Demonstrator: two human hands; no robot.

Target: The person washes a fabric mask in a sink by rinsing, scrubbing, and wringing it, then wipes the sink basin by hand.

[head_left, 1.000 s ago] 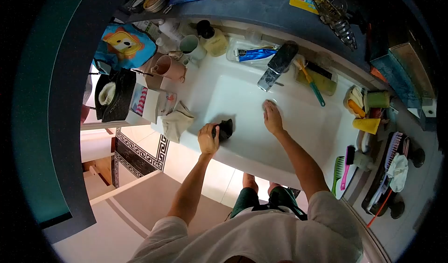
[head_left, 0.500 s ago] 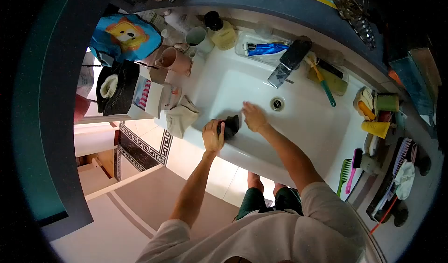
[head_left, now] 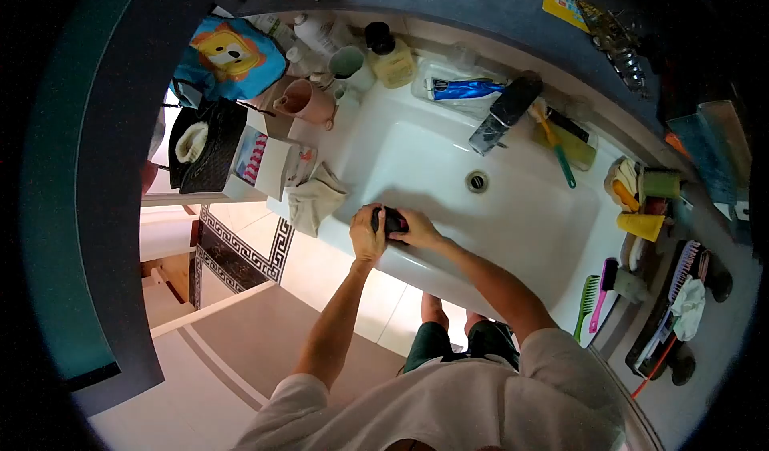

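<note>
- Black cloth (head_left: 390,222) (bunched, so its full shape is hidden) sits between both hands, at the sink's (head_left: 521,219) near-left edge.
- Left hand (head_left: 368,233) has its fingers curled round one side; right hand (head_left: 418,230) has fingers and thumb nearly together, gripping the other.
- If wet, the bundle could slip from a loose grip and drop over the sink's front edge.
- Swinging it leftward could knock the pale cloth (head_left: 317,201) off the sink's left corner.
</note>
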